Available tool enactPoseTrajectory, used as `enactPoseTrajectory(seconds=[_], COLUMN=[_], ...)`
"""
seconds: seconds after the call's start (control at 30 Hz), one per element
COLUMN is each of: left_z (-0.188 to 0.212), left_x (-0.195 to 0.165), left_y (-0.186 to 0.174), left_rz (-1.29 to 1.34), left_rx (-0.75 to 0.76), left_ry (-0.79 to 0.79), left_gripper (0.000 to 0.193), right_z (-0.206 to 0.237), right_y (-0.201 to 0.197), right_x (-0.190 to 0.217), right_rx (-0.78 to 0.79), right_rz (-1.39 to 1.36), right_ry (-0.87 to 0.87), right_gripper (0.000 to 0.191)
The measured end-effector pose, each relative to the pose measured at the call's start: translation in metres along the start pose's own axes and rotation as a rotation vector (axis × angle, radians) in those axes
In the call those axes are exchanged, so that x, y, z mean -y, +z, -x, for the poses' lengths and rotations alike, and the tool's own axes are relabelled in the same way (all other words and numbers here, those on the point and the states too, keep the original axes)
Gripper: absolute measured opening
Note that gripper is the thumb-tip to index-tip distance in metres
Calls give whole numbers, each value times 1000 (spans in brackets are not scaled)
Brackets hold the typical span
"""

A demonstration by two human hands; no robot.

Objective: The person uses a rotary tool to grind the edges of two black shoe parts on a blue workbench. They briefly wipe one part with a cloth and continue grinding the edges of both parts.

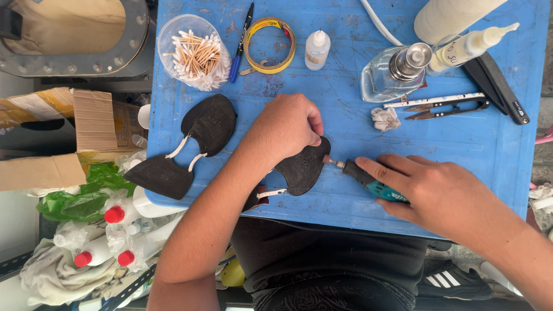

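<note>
My left hand presses down on a black rubber sole piece lying near the front of the blue table. A white strap joins that piece to a second part hidden under my forearm. My right hand grips a small teal and black rotary tool, with its tip touching the right edge of the sole piece. Another black two-part sole, joined by white straps, lies to the left.
At the back stand a clear tub of cotton swabs, a blue marker, a yellow tape roll, a small white bottle, a glass burner, snips and a crumpled wad. Red-capped bottles and bags lie at lower left.
</note>
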State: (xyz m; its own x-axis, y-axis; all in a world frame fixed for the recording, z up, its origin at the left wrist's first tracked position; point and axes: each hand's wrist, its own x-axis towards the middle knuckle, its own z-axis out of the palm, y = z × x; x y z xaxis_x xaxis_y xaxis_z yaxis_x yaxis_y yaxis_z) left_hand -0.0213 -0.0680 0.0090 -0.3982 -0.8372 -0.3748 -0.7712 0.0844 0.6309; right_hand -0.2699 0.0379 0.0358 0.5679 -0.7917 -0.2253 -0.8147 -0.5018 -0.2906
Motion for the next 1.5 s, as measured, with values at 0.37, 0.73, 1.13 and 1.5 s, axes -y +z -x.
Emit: enactPoseTrajectory(seconds=[0.37,0.73,1.13,1.5], left_z=[3,-1,-6,-7], left_x=[-2,-2,-9,-12], left_y=[1,1,4,5], left_rz=[5,-32,-121,-141], left_rx=[0,1,23,37], left_ry=[-18,30,31,-12], left_gripper=[14,14,15,14], right_z=[1,-2,-2,-1], right_y=[-3,-15,-10,-8], right_x=[1,-5,-7,-4], right_rx=[16,-29,20,56], right_rz=[29,77,108,73], right_ry=[56,16,9,41], right_gripper=[77,80,76,77])
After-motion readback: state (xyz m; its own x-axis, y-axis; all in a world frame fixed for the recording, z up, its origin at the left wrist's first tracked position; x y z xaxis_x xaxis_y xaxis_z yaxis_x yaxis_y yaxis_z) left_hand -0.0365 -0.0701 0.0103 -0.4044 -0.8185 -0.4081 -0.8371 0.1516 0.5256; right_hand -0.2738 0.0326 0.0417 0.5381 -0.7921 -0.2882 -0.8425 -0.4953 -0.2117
